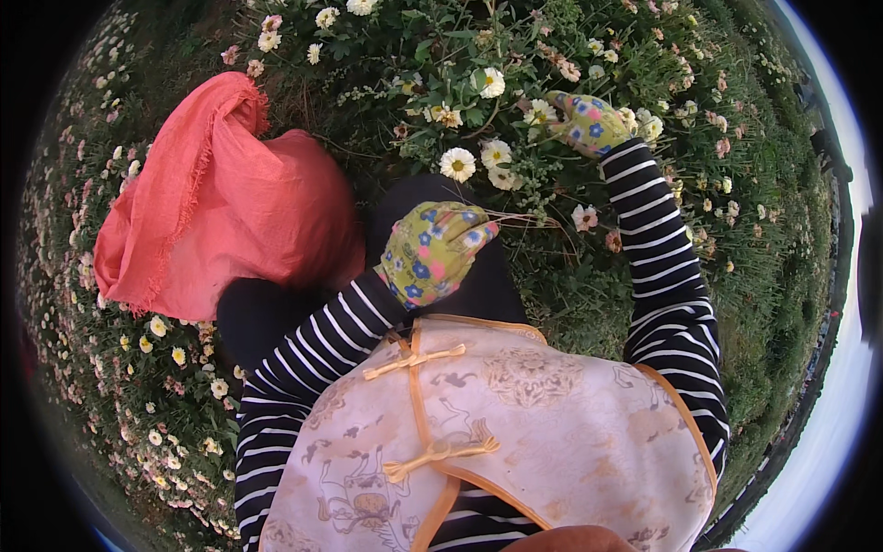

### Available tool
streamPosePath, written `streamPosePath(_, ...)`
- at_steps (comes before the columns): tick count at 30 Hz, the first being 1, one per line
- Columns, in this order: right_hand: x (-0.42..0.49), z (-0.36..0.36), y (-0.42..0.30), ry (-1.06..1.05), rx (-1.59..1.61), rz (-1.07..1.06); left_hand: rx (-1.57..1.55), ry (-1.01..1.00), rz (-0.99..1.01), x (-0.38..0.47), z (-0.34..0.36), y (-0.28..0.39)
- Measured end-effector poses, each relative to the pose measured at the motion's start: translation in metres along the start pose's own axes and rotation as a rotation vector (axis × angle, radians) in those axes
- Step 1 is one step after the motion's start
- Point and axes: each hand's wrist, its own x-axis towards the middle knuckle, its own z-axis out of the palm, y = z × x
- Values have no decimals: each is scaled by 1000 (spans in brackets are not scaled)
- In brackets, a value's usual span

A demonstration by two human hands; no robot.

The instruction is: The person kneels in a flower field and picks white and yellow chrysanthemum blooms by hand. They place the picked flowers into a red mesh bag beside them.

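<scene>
Both my hands wear green gloves with blue and pink flowers. My left hand (436, 252), above my dark-clad knee, is closed on a few thin dry stems (528, 219) that stick out to the right. My right hand (590, 124) reaches into the flowering plants, its fingertips beside a white flower (540, 112); whether it grips a stem or petal cannot be told. Between the hands are several white flowers with yellow centres, one of them a round open bloom (457, 165). A faded pinkish flower (584, 217) hangs below my right hand.
At the left, close to my knee, is a bulging coral-red cloth (234, 200) with a frayed edge. Dense flowering plants (441, 41) stand ahead and on both sides. A pale patterned vest (524, 428) covers my front. Sky shows at the far right rim.
</scene>
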Motion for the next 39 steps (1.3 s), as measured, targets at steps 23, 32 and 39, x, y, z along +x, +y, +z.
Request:
streamPosePath(23,-174,-7,4,771,243,63,-47,379,440,149,-43,68)
streamPosePath(32,-228,74,-56,382,-397,-277,559,-541,340,202,109,69)
streamPosePath(39,-234,-61,-2,902,248,-37,508,-687,328,159,104,51)
